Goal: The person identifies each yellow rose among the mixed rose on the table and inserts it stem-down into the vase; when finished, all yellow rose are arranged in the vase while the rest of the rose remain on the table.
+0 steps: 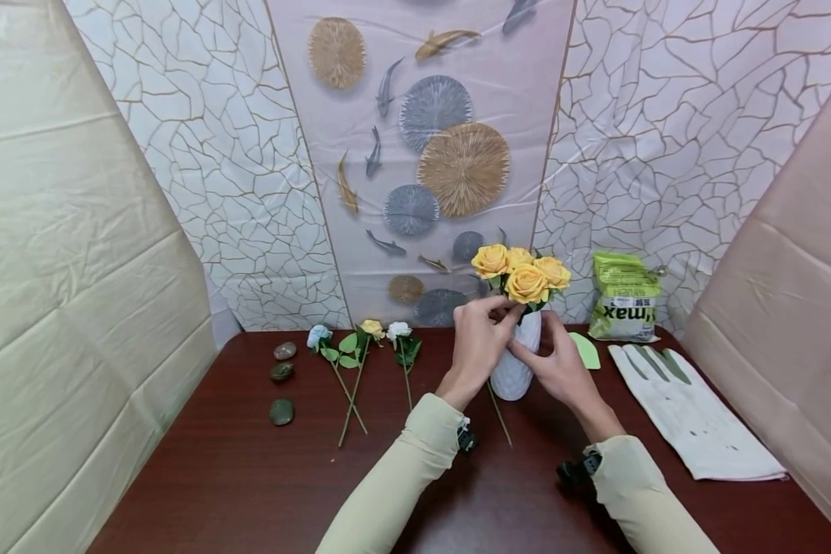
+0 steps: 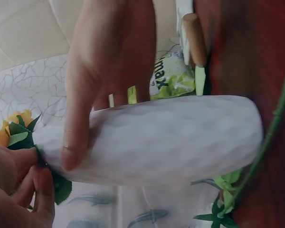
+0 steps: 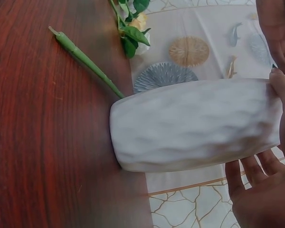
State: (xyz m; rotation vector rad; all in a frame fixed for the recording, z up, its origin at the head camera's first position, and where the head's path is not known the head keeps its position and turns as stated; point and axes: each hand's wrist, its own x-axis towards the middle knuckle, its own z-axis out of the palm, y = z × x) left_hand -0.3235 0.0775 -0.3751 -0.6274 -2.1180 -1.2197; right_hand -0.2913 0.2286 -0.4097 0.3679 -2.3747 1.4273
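A bunch of yellow roses (image 1: 526,283) stands in the mouth of a white textured vase (image 1: 512,373), which is upright on the table. My left hand (image 1: 481,342) is at the vase mouth, its fingertips pinching the roses' green part just under the blooms. With thumb and fingers on either side, my right hand (image 1: 561,365) holds the upper part of the vase; its thumb lies across the vase wall in the left wrist view. Beside the vase's base a single green stem (image 3: 88,62) reaches over the table, its upper end hidden behind the vase.
Blue (image 1: 318,336), yellow (image 1: 372,329) and white (image 1: 398,331) flowers lie left of the vase, near three dark stones (image 1: 282,412). On the right are a green bag (image 1: 623,300), white gloves (image 1: 692,412) and a light green flat piece (image 1: 585,351). A wooden handle (image 2: 194,40) shows in the left wrist view.
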